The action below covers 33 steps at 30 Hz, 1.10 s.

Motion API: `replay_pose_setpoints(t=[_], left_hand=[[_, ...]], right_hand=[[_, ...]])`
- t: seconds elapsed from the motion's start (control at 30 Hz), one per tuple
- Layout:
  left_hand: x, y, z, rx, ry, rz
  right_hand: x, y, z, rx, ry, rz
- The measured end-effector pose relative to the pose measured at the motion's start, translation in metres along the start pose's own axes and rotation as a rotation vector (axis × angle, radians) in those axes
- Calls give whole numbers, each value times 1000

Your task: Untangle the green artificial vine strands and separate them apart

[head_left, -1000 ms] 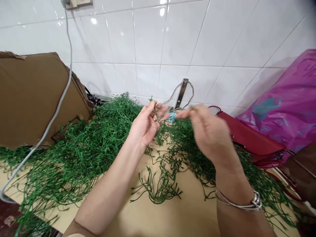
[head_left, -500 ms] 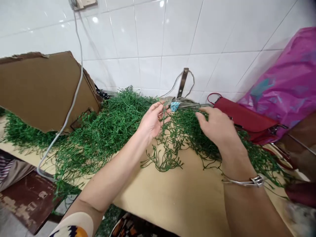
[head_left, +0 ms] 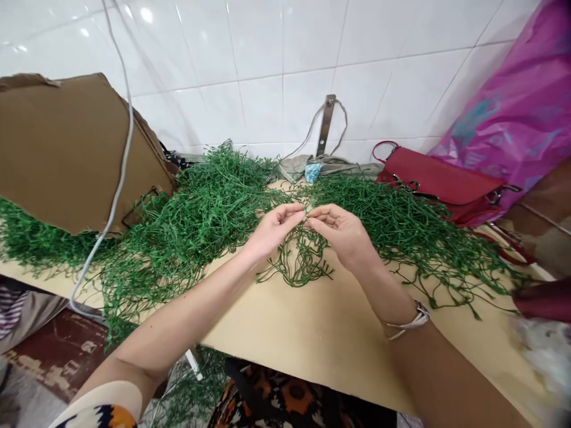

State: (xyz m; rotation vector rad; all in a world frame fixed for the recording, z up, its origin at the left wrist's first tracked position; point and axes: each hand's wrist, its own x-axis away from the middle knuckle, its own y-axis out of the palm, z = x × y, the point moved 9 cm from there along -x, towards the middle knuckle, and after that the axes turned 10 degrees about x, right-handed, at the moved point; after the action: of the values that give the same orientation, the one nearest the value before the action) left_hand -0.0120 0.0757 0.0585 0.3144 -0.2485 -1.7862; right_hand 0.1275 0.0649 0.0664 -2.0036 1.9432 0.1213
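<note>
My left hand (head_left: 277,229) and my right hand (head_left: 341,233) meet above the middle of the table, fingertips almost touching. Both are closed in a pinch on thin green plastic plant stems (head_left: 306,209); the exact grip is partly hidden by the fingers. Just below them, a small loose cluster of the same stems (head_left: 298,274) lies on the table (head_left: 285,321). A large tangled heap of green stems (head_left: 214,208) spreads to the left of my hands. Another heap (head_left: 383,211) lies close by on the right.
A brown cardboard piece (head_left: 66,154) leans at the left, with a pale cable (head_left: 122,160) hanging in front. Against the tiled wall are a small blue patterned cup (head_left: 313,172) and a metal bracket (head_left: 326,125). A red handbag (head_left: 450,181) and a pink plastic bag (head_left: 513,113) stand right.
My right hand has come away from the right heap and joined my left hand at the middle. Its fingers have closed into a pinch. The view has shifted slightly.
</note>
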Motion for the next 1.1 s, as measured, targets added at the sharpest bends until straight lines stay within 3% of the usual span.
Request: replay_pose_setpoints(t=[0.07,0.27,0.57,0.7,0.87,0.97,1.1], left_hand=[[-1,-2,-12,10,22,-54],[-1,-13,-47,133,-48,-54],[-1,-22,-52,83,47,-32],[-3,-29,-53,48,28,37],[-7,-28,-52,-62,-3,66],[-11,-31,-58,-27,-65,86],[-15,-46,-68,151,-133,186]], right_hand=[[1,3,9,-10,-3,-28],[5,6,29,30,-10,30],[8,18,43,136,-18,-49],[9,18,38,346,-89,-19],[13,16,12,731,-277,164],[7,-6,18,712,-179,278],[1,-58,43,392,29,474]])
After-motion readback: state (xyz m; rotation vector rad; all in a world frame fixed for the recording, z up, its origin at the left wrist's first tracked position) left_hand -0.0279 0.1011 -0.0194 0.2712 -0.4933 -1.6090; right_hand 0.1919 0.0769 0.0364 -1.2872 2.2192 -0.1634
